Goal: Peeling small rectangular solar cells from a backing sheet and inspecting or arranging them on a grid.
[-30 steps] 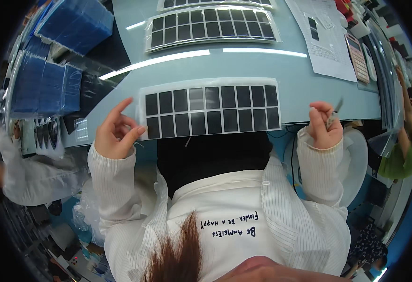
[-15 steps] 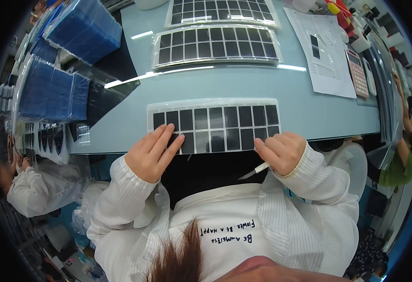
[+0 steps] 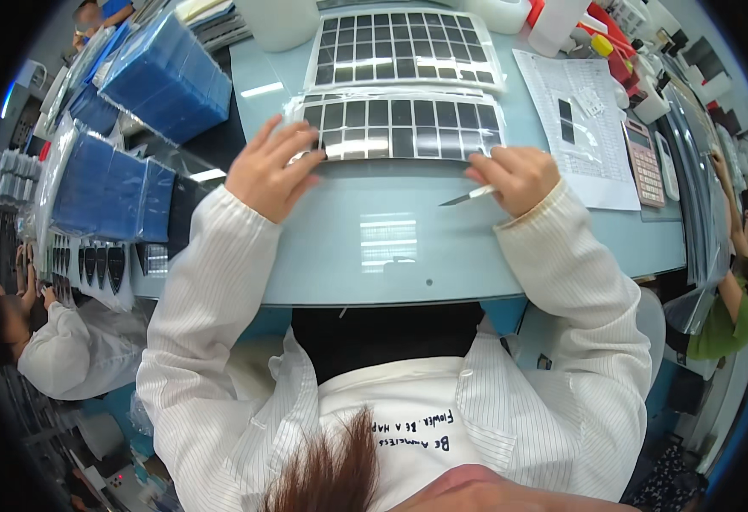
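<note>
Two rows of dark rectangular pieces cover a pale sheet point(image 3: 401, 128), which lies on the near one of two piles on the glass-topped table. At its left end is my left hand point(image 3: 273, 171), slightly blurred, fingers spread and fingertips by the sheet's edge. My right hand point(image 3: 523, 177) is curled at the sheet's near right corner. A craft knife point(image 3: 476, 195) with a pale handle is held in that hand, its blade pointing left over the table. Whether the right fingertips also pinch the sheet is hard to see.
Behind lies another pile of dark-pieced sheets point(image 3: 404, 49). Blue plastic-wrapped stacks point(image 3: 105, 181) stand at the left. Right of the sheets are a printed paper point(image 3: 596, 171) and a pink calculator point(image 3: 643, 166). Co-workers sit at both sides; one wears a white sleeve point(image 3: 58, 350).
Both hands have moved away from me, and the sheet has gone from the table's near edge onto the near pile. My left fingers have shifted from its face to its left end.
</note>
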Tool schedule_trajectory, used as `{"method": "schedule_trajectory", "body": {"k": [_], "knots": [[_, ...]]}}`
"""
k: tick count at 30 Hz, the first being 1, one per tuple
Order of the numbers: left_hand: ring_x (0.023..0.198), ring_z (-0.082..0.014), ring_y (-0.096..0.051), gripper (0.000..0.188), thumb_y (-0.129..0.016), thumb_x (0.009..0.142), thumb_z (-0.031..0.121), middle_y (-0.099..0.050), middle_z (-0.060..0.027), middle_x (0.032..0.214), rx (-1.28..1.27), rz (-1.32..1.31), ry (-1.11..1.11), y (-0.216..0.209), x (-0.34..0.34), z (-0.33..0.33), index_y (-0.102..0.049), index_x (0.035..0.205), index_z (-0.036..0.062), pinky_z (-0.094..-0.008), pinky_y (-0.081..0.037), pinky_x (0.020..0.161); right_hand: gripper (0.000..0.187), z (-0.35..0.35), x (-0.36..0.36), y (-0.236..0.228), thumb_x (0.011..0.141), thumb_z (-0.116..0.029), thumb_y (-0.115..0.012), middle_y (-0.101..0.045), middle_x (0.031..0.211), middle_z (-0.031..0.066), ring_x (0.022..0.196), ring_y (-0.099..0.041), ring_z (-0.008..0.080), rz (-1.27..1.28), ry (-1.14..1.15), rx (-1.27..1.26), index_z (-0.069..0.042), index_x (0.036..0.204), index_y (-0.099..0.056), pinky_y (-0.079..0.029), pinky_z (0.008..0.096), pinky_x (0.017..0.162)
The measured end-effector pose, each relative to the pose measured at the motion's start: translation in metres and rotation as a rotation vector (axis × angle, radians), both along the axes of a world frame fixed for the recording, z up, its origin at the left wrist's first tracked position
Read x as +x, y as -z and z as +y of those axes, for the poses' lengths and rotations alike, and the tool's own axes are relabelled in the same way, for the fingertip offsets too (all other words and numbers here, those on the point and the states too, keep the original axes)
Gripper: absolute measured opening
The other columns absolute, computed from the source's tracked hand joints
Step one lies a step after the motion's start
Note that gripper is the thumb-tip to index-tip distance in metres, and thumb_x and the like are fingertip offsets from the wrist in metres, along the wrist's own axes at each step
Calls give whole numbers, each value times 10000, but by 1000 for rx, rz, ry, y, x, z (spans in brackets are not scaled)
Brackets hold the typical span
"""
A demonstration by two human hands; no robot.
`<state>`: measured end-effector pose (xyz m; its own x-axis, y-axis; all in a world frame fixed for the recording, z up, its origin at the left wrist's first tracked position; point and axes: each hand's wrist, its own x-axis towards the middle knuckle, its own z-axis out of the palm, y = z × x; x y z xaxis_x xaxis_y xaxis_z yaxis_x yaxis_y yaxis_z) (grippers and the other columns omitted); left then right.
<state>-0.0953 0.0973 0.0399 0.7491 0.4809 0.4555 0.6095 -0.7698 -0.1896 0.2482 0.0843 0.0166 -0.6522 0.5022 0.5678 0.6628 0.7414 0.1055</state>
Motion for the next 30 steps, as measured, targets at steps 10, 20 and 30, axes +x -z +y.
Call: {"method": "schedule_trajectory", "body": {"k": [10, 20, 30], "knots": [[1150, -290, -565, 296, -685, 861, 154, -603, -103, 1235, -360, -269, -111, 3, 36, 92, -656, 1152, 114, -384, -472, 971, 308, 16, -9, 8, 774, -249, -764, -620, 652, 70, 523, -599, 215, 196, 16, -202, -46, 992, -685, -465, 305, 477], [1207, -290, -530, 413, -625, 892, 376, -540, -106, 1333, -320, 98, -221, 14, 84, 148, -590, 1279, 235, -381, -467, 977, 325, 7, -9, 11, 794, -280, -757, -701, 807, 130, 653, -682, 264, 313, 54, -452, -27, 986, -687, -540, 307, 567], [766, -238, -672, 75, -718, 787, 162, -711, -27, 881, -212, -79, -7, 12, 85, 148, -730, 824, 98, -314, -545, 662, 256, 14, -8, 12, 808, -216, -758, -704, 809, 124, 603, -664, 196, 450, 27, -398, -18, 960, -702, -511, 272, 540]]}}
